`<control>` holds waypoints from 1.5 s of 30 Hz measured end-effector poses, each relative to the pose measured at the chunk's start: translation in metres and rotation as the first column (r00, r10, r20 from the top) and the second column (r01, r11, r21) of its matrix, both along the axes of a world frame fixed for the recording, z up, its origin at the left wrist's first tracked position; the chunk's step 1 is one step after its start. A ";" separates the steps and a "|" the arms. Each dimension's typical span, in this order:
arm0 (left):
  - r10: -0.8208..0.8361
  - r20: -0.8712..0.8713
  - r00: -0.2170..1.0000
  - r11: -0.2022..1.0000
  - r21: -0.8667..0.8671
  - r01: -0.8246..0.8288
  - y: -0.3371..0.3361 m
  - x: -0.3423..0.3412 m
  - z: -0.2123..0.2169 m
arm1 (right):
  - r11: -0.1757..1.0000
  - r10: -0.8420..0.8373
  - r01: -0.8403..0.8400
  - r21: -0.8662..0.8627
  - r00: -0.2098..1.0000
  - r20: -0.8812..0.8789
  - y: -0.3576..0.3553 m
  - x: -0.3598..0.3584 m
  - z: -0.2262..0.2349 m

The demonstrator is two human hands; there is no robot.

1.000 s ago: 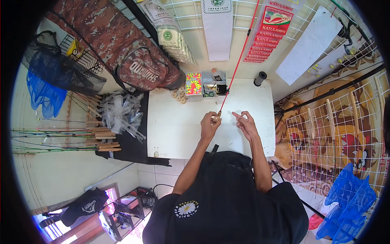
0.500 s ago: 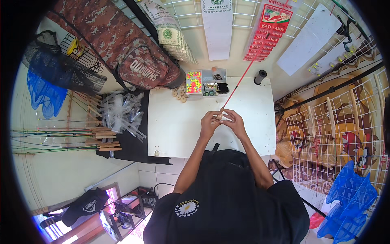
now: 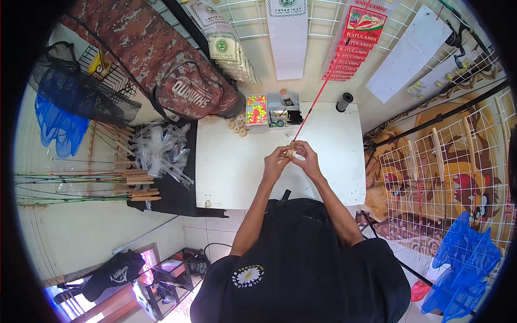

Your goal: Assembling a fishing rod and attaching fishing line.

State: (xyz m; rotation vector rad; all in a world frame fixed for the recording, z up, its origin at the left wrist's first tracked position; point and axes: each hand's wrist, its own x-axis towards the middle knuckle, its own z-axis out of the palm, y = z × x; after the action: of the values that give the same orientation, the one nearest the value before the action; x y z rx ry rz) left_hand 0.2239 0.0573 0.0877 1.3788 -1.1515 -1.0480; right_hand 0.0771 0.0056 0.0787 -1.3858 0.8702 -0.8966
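Over the white table [image 3: 231, 172], my two hands meet around the pale wooden butt of a thin red fishing rod [image 3: 315, 102]. The rod slants up and away to the right, across the wall behind. My left hand [image 3: 276, 163] pinches the wooden part from the left, fingers curled. Opposite it, my right hand [image 3: 307, 161] has thumb and fingers closed on the same piece. Much of the handle is hidden by my fingers, and its exact shape cannot be made out.
A divided white box [image 3: 277, 98] at the back holds bright floats or beads, a small bottle and dark bits. Several wooden rings [image 3: 237, 127] lie beside it. A black cylinder [image 3: 344, 102] stands back right. Plastic sleeves [image 3: 159, 151] and finished-looking rods [image 3: 140, 183] lie left.
Both hands have shifted slightly left, and the rod has swung a little left with them. My right fingers have moved slightly around the handle.
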 end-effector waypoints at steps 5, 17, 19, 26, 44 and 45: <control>-0.057 -0.061 0.997 0.996 0.072 0.061 -0.001 0.010 0.001 | 0.999 0.013 -0.015 0.029 0.999 0.053 -0.002 0.001 -0.006; -0.072 -0.136 0.988 0.993 0.083 0.084 -0.003 0.013 -0.006 | 0.981 0.046 -0.085 0.173 0.974 0.220 -0.008 0.005 -0.023; -0.090 -0.175 0.981 0.992 0.074 0.104 -0.003 0.014 -0.005 | 0.979 0.046 -0.088 0.185 0.974 0.224 -0.007 0.005 -0.023; -0.062 -0.222 0.973 0.992 0.097 0.085 -0.001 0.014 -0.002 | 0.943 0.117 -0.189 0.273 0.958 0.260 -0.007 0.000 -0.013; -0.026 -0.242 0.970 0.986 0.151 0.064 -0.002 0.019 0.003 | 0.973 0.098 -0.131 0.191 0.980 0.174 -0.006 0.001 -0.017; -0.029 -0.252 0.967 0.988 0.141 0.066 -0.001 0.019 0.001 | 0.979 0.099 -0.122 0.160 0.984 0.146 -0.006 0.001 -0.018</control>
State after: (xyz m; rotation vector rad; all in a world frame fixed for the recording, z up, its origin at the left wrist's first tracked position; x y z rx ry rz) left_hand 0.2432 0.0559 0.0892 1.2946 -0.9405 -1.3233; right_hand 0.0781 -0.0005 0.0610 -1.1991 0.7389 -0.8040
